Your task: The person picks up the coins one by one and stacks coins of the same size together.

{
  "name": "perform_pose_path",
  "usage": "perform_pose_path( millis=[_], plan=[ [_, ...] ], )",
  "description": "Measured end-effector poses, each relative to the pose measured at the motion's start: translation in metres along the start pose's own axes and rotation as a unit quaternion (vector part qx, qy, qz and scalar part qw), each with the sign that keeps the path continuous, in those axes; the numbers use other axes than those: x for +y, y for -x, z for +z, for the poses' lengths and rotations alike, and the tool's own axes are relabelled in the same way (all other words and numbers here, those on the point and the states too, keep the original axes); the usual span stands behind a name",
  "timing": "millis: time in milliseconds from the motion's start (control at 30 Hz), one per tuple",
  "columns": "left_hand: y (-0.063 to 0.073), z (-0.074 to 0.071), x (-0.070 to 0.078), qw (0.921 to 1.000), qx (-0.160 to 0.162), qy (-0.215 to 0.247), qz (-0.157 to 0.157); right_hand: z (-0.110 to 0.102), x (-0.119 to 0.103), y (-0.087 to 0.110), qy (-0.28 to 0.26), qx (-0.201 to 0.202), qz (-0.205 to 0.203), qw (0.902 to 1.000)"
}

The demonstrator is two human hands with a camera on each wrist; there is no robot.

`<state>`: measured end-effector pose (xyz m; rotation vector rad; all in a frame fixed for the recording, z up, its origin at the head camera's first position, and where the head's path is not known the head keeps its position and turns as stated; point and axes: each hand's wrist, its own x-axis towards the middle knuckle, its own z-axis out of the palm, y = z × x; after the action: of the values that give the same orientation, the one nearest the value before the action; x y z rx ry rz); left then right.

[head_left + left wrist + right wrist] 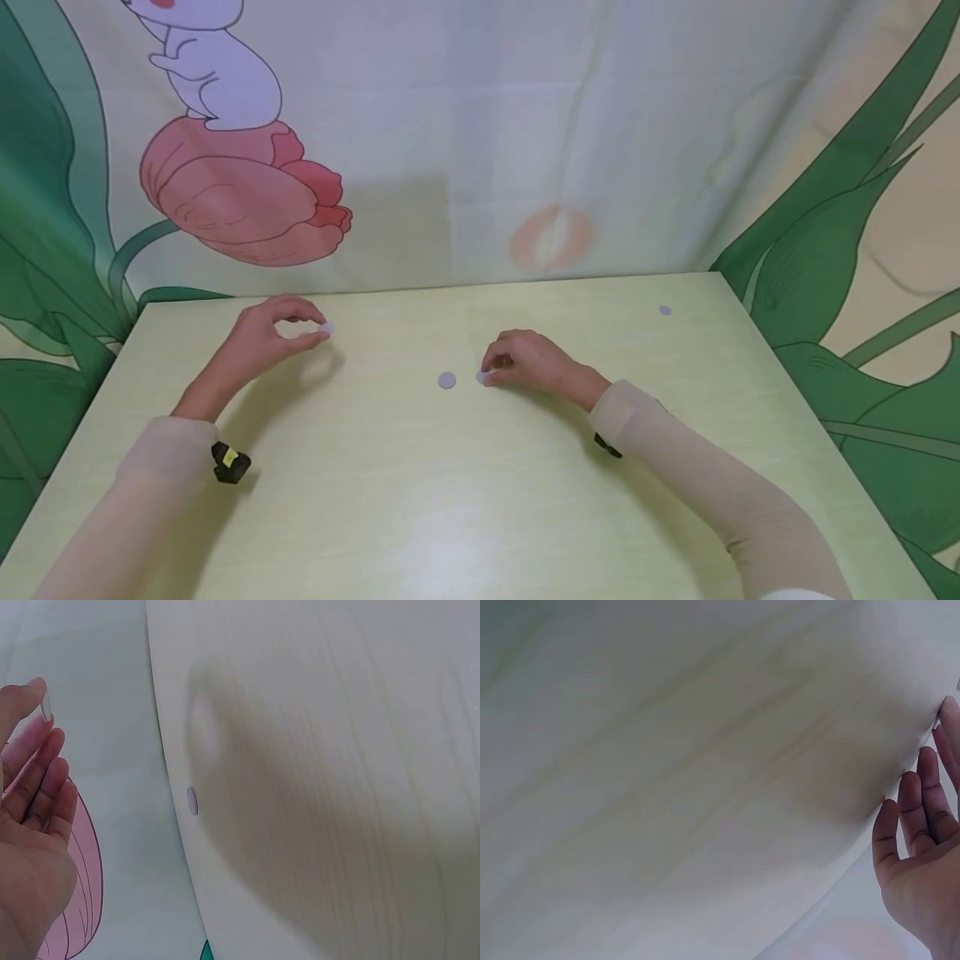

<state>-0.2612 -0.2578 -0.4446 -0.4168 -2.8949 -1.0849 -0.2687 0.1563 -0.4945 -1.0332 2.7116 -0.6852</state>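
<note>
Two pale sleeves (712, 475) reach in from the near side over the light table (450, 517), a black wrist device (230, 462) showing at the left cuff; farther in, a pale round disc (447, 381) lies flat about the middle; just to its right, the right hand (534, 362) has a narrow grip, pinching a second disc (481, 377) at the table top; farther and to the left, the left hand (262, 340) pinches a third disc (326, 327) above the table; a fourth disc (193, 801), seen from the left wrist, lies near the far edge; a fifth disc (665, 310) lies far right; beyond hangs a cloth (487, 125) printed with a pink flower (240, 204).
</note>
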Motion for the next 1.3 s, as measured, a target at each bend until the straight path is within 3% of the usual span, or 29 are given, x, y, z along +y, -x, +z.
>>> perform_pose_path(
  millis=[267,533,1000,1300],
  plan=[
    [0.000,0.005,0.000,1.0000,0.001,-0.003,0.007,0.003,-0.001,0.000,0.002,-0.002,0.000,1.0000],
    [0.000,0.008,0.008,0.9998,-0.019,0.003,-0.002,0.002,-0.002,0.002,-0.012,-0.002,-0.002,0.9999],
    [-0.010,0.026,0.018,0.9971,-0.013,0.025,0.070,0.002,-0.002,0.000,-0.009,-0.002,0.004,0.9999],
    [-0.019,0.039,0.027,0.9955,-0.020,0.030,0.087,-0.001,-0.002,0.001,-0.012,0.000,0.003,0.9999]
  ],
)
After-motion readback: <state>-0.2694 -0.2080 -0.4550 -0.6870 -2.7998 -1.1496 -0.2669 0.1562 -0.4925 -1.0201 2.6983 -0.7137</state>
